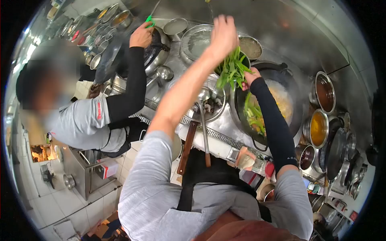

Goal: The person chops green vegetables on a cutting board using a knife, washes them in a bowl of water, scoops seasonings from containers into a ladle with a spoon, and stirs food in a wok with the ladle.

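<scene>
My right hand [251,78], below a black sleeve, is closed around a bunch of leafy greens [232,68] at the left rim of a wok [296,120]. A metal container's rim [246,60] shows behind the leaves; whether my fingers also touch it is unclear. In the wok, pale bubbling liquid [280,100] surrounds green stalks [252,114]. My left hand [224,36] is raised above the greens, close to a thin stream of water [212,14]. Its fingers look bent and slightly blurred, and I cannot see anything in them.
Left of me, a co-worker's hand [141,36] holds a green-handled tool [150,21]. A long-handled ladle [203,120] and a wooden-handled utensil [187,148] lean over the stove's front edge. Bowls of sauce, one orange [319,128], stand at right, beside stacked dark pans [335,154].
</scene>
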The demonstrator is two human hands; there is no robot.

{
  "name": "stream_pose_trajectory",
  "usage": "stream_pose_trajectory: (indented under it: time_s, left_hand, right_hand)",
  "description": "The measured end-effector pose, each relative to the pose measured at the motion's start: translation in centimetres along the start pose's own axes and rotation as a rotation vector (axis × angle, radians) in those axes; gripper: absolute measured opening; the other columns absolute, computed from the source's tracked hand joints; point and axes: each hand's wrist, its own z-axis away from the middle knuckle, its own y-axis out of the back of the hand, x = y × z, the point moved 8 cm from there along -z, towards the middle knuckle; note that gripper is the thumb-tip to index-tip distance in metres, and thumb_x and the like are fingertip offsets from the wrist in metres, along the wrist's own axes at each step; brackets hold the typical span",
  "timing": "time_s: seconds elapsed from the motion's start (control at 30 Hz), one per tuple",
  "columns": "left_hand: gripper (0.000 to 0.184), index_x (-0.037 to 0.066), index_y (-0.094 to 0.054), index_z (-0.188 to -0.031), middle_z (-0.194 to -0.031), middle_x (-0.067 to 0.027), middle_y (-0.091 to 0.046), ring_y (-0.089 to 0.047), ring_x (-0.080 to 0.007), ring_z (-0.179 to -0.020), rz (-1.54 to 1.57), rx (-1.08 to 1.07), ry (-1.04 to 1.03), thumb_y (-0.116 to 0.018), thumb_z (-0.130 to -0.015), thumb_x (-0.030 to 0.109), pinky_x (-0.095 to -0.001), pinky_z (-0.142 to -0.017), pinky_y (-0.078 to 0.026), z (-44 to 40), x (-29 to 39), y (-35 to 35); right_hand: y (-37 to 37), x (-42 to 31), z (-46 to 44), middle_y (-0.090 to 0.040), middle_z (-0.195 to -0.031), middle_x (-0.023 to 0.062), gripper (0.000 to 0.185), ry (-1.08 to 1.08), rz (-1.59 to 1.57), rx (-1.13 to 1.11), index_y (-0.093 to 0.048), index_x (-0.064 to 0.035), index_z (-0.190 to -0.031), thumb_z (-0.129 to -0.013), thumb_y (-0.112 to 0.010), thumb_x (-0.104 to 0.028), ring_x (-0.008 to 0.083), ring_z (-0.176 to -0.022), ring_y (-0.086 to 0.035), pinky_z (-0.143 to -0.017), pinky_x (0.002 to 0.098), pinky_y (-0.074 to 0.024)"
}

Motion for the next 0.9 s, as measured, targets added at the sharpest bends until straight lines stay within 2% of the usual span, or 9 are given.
stream_pose_trajectory:
  time_s: [0.03, 0.1, 0.17, 0.27, 0.57, 0.7, 0.77, 0.83, 0.9]
  left_hand:
    - [0.033, -0.008, -0.061, -0.106, -0.101, -0.0282, -0.067, -0.065, -0.0421, -0.099, -0.09, 0.171, -0.093, -0.066, -0.091, 0.02, -0.0501, -0.085, -0.053, -3.1, -1.4, -0.3]
    - [0.082, -0.006, -0.034, -0.151, -0.165, -0.0289, -0.014, -0.019, -0.0467, -0.152, -0.153, -0.249, 0.138, -0.074, -0.083, 0.018, -0.0451, -0.116, -0.038, -10.0, -6.5, -3.1]
    - [0.064, -0.01, -0.039, -0.145, -0.15, -0.0321, -0.043, -0.043, -0.0448, -0.139, -0.251, -0.117, 0.007, -0.061, -0.089, 0.013, -0.0465, -0.113, -0.041, -15.0, -11.7, -5.6]
    - [0.039, -0.007, -0.057, -0.12, -0.113, -0.0353, -0.065, -0.063, -0.0478, -0.109, 0.064, -0.405, 0.109, -0.057, -0.086, 0.011, -0.0533, -0.096, -0.049, -17.4, -16.5, -10.1]
    - [0.025, 0.0, -0.065, -0.098, -0.095, -0.0283, -0.07, -0.067, -0.0455, -0.098, 0.208, -0.404, -0.033, -0.067, -0.081, 0.019, -0.0521, -0.085, -0.053, -13.9, -8.5, -6.9]
    - [0.04, -0.011, -0.066, -0.096, -0.082, -0.0238, -0.07, -0.071, -0.0372, -0.08, 0.287, -0.371, 0.144, -0.07, -0.09, 0.028, -0.0472, -0.068, -0.056, -12.7, -15.5, -10.5]
    - [0.052, -0.011, -0.07, -0.091, -0.071, -0.0191, -0.069, -0.071, -0.0307, -0.066, 0.129, -0.868, 0.321, -0.075, -0.085, 0.04, -0.0431, -0.056, -0.055, -7.9, -20.1, -16.5]
    - [0.061, -0.005, -0.073, -0.1, -0.087, -0.0227, -0.072, -0.073, -0.0277, -0.075, 0.092, -1.011, 0.444, -0.081, -0.074, 0.049, -0.0415, -0.063, -0.058, -4.7, -16.8, -12.8]
    - [0.051, 0.002, -0.075, -0.109, -0.109, -0.0209, -0.074, -0.072, -0.0338, -0.1, -0.091, -0.972, 0.233, -0.078, -0.078, 0.043, -0.0404, -0.086, -0.058, -3.5, -18.9, -17.0]
  right_hand:
    - [0.1, -1.1, -1.1, -0.058, -0.069, 0.0101, 0.018, -0.009, 0.024, 0.019, -0.054, -0.0041, -0.109, -0.1, -0.053, -0.02, 0.0198, -0.045, -0.056, -0.039, 0.0398, -0.0529]
    - [-0.7, -4.3, -2.0, -0.06, -0.07, 0.0109, 0.019, 0.032, -0.02, 0.008, -0.057, -0.0026, -0.106, -0.098, -0.054, -0.02, 0.0195, -0.045, -0.056, -0.041, 0.0393, -0.0548]
    - [-0.6, -5.5, -5.4, -0.06, -0.067, 0.0143, 0.023, 0.042, -0.055, 0.085, -0.057, 0.0081, -0.096, -0.095, -0.053, -0.014, 0.0206, -0.047, -0.06, -0.043, 0.0413, -0.0571]
    - [-1.9, -7.9, -8.6, -0.062, -0.071, 0.0174, 0.021, -0.042, -0.051, 0.027, -0.057, 0.0088, -0.096, -0.091, -0.05, -0.011, 0.0235, -0.051, -0.063, -0.046, 0.0423, -0.0602]
    - [-4.7, -11.1, -17.3, -0.063, -0.079, 0.0199, 0.02, -0.052, -0.252, 0.082, -0.057, 0.0064, -0.102, -0.096, -0.047, -0.01, 0.0269, -0.058, -0.065, -0.051, 0.0472, -0.0632]
    - [-5.0, -11.7, -17.4, -0.063, -0.082, 0.0219, 0.021, -0.071, -0.27, 0.115, -0.056, 0.0066, -0.111, -0.095, -0.049, -0.006, 0.0272, -0.058, -0.066, -0.05, 0.0486, -0.0634]
    - [-5.5, -11.9, -17.0, -0.064, -0.086, 0.0225, 0.023, -0.076, -0.272, 0.138, -0.056, 0.0071, -0.115, -0.096, -0.049, -0.005, 0.0289, -0.06, -0.067, -0.049, 0.0486, -0.063]
    - [-6.5, -11.8, -17.1, -0.065, -0.087, 0.0225, 0.024, -0.056, -0.26, 0.129, -0.055, 0.0072, -0.116, -0.097, -0.049, -0.005, 0.0301, -0.06, -0.068, -0.048, 0.0482, -0.0628]
    - [-7.9, -12.0, -16.9, -0.064, -0.09, 0.0232, 0.025, -0.083, -0.336, 0.124, -0.055, 0.0065, -0.118, -0.096, -0.048, -0.005, 0.031, -0.062, -0.068, -0.05, 0.0485, -0.0632]
